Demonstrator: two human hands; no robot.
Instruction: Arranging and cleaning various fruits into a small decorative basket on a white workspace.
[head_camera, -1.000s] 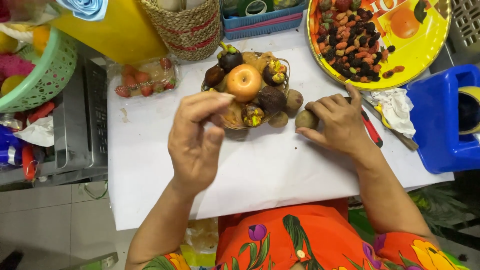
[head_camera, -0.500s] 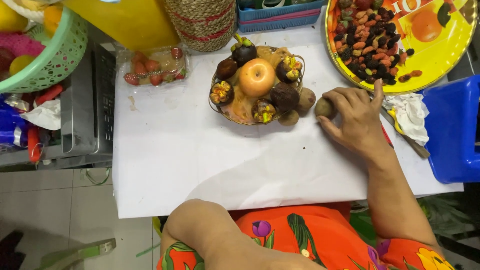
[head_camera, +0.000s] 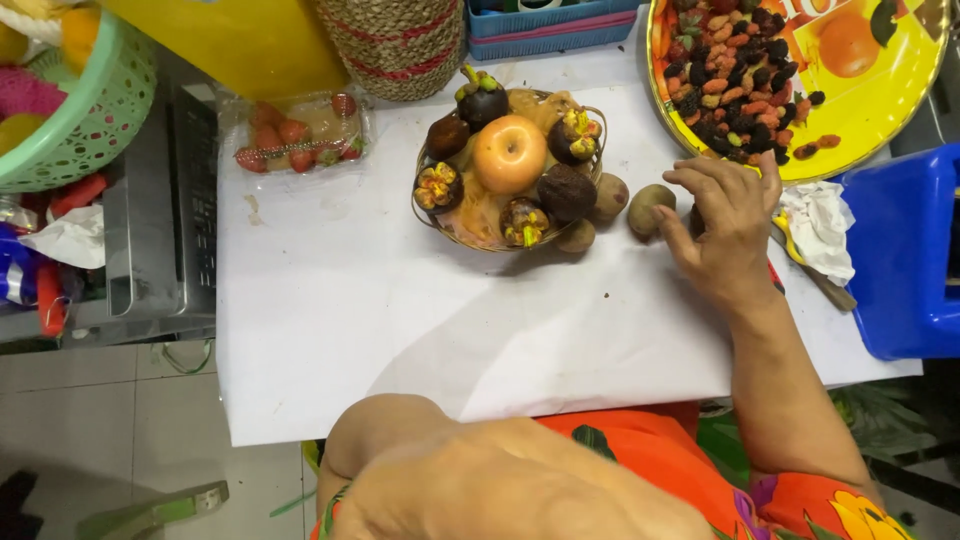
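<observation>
My right hand (head_camera: 722, 218) rests on the white tabletop (head_camera: 400, 320) with bent, spread fingers, its thumb just beside a brown kiwi (head_camera: 648, 208). A second kiwi (head_camera: 610, 195) leans against a small wire basket (head_camera: 428, 222) to the left. The basket holds an orange-yellow apple (head_camera: 510, 152), dark mangosteens (head_camera: 480, 100) and cut-open ones (head_camera: 438, 187). Something dark lies under my right fingers; I cannot make it out. My left hand is out of view; only my bare left arm (head_camera: 430, 470) shows at the bottom edge.
A yellow round tray (head_camera: 880, 100) of dried fruit sits at the back right, above a crumpled tissue (head_camera: 815, 225) and a blue crate (head_camera: 910, 260). A pack of strawberries (head_camera: 300, 130), a woven basket (head_camera: 400, 45) and a green basket (head_camera: 90, 110) stand at the back left.
My left hand has drawn back from the fruit basket and gone out of view. My right hand has loosened from the kiwi, which now lies beside its thumb.
</observation>
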